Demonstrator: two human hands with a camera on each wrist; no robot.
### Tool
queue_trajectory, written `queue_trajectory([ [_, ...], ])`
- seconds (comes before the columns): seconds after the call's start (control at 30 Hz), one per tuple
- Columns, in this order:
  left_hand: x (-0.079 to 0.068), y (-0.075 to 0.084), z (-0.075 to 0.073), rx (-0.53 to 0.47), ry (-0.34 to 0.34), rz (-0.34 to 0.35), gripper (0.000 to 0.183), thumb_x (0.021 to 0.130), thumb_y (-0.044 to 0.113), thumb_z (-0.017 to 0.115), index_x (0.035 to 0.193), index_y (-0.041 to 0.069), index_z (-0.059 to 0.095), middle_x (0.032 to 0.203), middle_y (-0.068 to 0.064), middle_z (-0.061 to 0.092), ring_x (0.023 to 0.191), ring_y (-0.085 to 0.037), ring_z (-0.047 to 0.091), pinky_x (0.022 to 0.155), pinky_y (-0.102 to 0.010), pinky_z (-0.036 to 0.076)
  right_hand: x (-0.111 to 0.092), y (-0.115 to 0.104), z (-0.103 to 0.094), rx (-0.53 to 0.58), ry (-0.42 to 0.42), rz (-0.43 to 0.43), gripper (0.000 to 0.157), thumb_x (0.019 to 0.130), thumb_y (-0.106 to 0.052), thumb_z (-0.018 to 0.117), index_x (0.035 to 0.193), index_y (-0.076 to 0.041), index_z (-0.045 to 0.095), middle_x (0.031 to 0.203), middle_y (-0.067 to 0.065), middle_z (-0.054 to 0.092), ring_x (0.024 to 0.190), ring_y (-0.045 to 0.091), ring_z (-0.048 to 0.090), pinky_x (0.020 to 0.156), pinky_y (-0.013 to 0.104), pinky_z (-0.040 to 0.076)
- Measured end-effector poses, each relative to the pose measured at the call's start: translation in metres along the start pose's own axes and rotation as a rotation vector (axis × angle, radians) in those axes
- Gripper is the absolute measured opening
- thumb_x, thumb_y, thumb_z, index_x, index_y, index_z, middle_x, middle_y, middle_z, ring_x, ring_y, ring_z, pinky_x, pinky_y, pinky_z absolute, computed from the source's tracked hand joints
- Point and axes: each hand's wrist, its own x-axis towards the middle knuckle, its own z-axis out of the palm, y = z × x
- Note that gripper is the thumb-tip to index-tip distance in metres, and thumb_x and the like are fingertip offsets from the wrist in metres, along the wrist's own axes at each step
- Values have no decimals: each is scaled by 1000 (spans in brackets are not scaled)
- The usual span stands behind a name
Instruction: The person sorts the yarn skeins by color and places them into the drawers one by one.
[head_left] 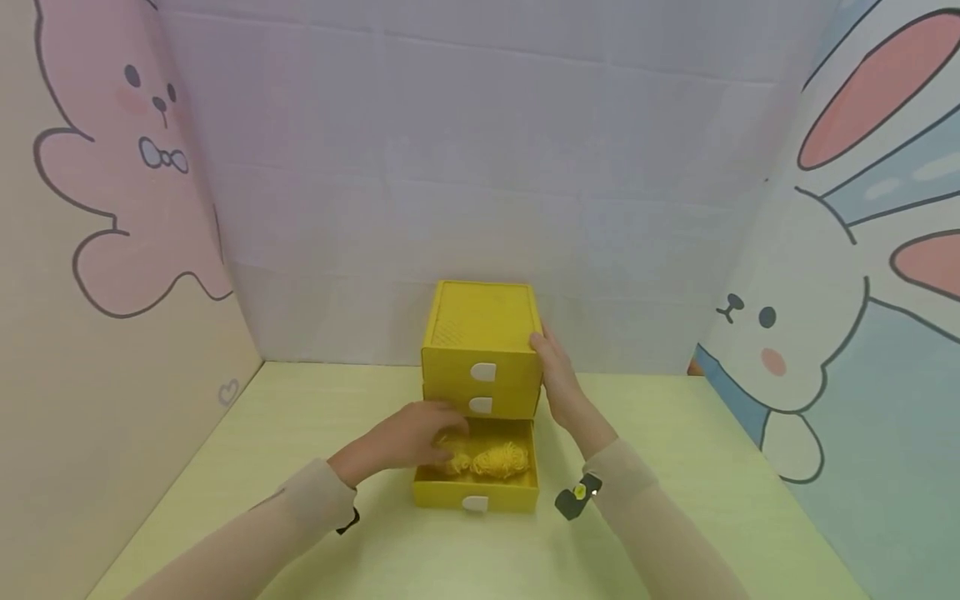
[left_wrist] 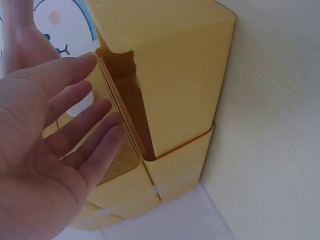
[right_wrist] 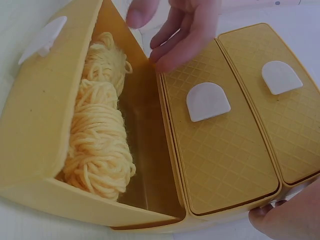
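A yellow three-drawer box stands against the back wall, its bottom drawer pulled out toward me. Inside that drawer lies a bundle of yellow yarn, pinched in at one part near its end. Over the drawer's left side hovers my left hand, fingers spread and loosely bent, nothing between them in the left wrist view. My right hand rests along the box's right side, with the thumb on the front upper edge; its fingers are partly hidden behind the side.
White tabs mark the fronts of the two upper drawers, which are closed. A pale table carries the box. Side panels with a cartoon bear and a rabbit flank the table, and a white cloth hangs behind.
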Motion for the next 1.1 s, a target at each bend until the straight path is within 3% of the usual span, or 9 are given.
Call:
queue_trajectory([
  [0.23,-12,19,-12,-126,59,-44,34,90,28,72,121,17,67,118,4,67,104,-17,63,87,-36,53,-2,-5,-1,13,-13,9,63,104,-46,37,158,-28,11,163,-8,7,150,18,2,120,51,9],
  [0.43,-28,29,-13,-275,76,-83,31,89,30,73,119,26,66,115,10,66,97,-17,65,82,-33,55,-13,-22,4,29,-25,37,62,106,-37,36,159,-21,8,164,-1,4,150,23,2,120,52,11],
  [0.6,-38,34,-10,-415,65,-85,28,89,32,73,116,31,65,109,14,66,92,-8,64,80,-26,56,-5,-10,3,23,-18,19,61,105,-41,36,159,-27,10,164,-5,7,150,20,3,120,52,11],
  [0.7,-43,38,-9,-506,53,-89,26,89,34,73,114,32,65,105,14,67,89,-5,64,80,-25,56,-1,-3,2,15,-7,14,61,104,-45,37,158,-30,11,163,-8,8,150,19,4,120,53,11],
  [0.93,-56,45,1,-755,-30,-146,27,91,33,71,117,26,66,109,0,70,97,-12,65,85,-27,55,1,0,3,17,15,5,61,103,-46,40,157,-33,16,162,-11,14,149,17,9,119,51,15],
  [1.1,-63,50,12,-852,-101,-182,31,94,33,66,122,20,65,112,-5,69,99,-14,64,85,-28,54,0,0,3,18,15,4,60,103,-46,40,157,-35,17,161,-12,15,148,16,10,119,51,15],
])
